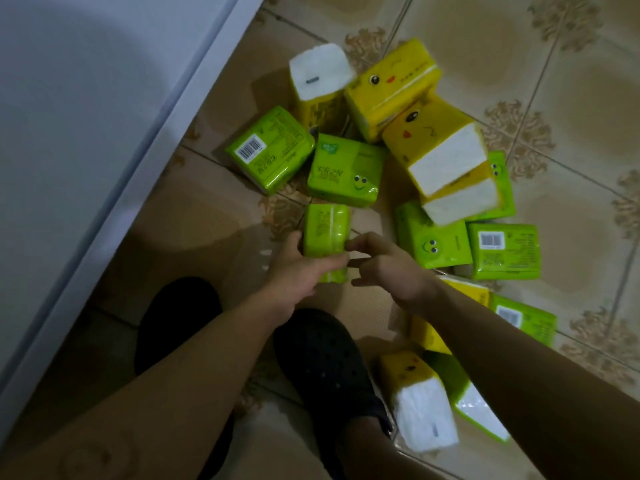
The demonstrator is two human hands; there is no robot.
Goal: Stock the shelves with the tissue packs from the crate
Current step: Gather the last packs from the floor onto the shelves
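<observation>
Tissue pack (325, 226), green, at floor (571, 98) among scattered packs (346, 171); left hand (298, 271) grip clasped round near end, apparently for lift to shelves; right hand (391, 271) curled beside it, grasp indeterminate

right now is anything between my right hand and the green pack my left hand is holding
Nothing visible. The right hand is at the side of the green pack, which the left hand grips; other packs lie beyond it.
</observation>
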